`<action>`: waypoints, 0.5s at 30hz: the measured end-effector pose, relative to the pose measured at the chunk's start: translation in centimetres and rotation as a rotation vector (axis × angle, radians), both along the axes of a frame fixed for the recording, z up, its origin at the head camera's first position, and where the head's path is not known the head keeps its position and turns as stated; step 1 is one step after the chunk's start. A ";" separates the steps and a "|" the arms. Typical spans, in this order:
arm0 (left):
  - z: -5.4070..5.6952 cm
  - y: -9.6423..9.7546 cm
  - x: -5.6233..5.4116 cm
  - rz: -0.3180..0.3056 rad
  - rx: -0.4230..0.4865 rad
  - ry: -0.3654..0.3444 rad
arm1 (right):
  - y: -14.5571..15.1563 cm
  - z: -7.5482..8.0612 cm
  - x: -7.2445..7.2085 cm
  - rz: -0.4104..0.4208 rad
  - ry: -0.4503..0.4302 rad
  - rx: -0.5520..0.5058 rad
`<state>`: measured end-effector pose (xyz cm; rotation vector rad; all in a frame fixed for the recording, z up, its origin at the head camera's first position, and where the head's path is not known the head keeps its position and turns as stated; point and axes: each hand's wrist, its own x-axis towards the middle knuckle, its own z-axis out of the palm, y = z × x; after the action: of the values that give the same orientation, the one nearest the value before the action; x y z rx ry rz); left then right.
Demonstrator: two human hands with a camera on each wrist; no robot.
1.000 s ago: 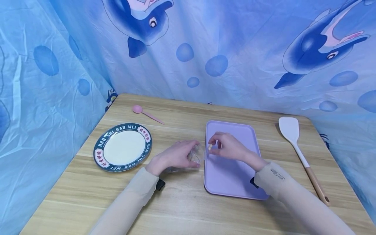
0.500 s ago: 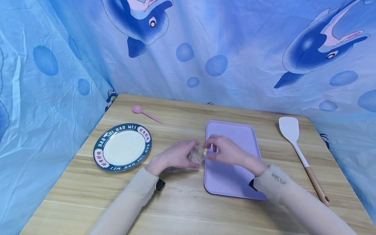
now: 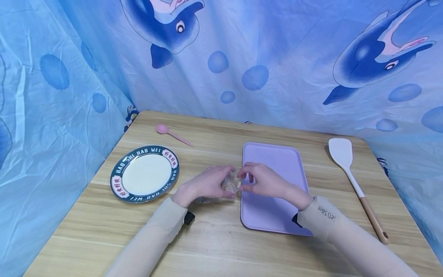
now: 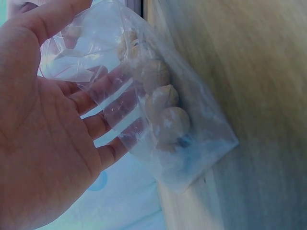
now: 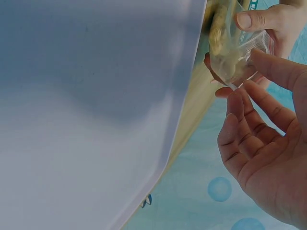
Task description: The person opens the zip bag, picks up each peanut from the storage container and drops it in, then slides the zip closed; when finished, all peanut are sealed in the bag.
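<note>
My left hand holds a clear zip bag upright, its thumb on one side and fingers spread along the other. Several round tan nut-like things sit inside the bag, toward its bottom. My right hand comes in over the left edge of the lilac tray. Its thumb and forefinger are at the bag's mouth, with a gap between the fingertips. A small pale piece shows right at those fingertips in the head view. The right hand's other fingers curl loosely below.
A white plate with a dark green lettered rim lies at the left. Behind it is a pink spoon. At the right lies a white spatula with a wooden handle. A blue dolphin-print curtain surrounds the wooden table.
My right hand has moved left from over the tray to the bag's mouth, bringing the pale piece it pinched. The left hand and bag have stayed in place.
</note>
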<state>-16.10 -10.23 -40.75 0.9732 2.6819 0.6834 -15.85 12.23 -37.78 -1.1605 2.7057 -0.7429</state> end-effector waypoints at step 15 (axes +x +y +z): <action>0.0 0.0 0.0 0.000 0.009 -0.017 | -0.1 -0.1 0.1 -0.007 -0.007 0.002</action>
<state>-16.10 -10.24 -40.73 0.9657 2.6659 0.7019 -15.72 12.18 -37.87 -1.1474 2.7056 -0.7435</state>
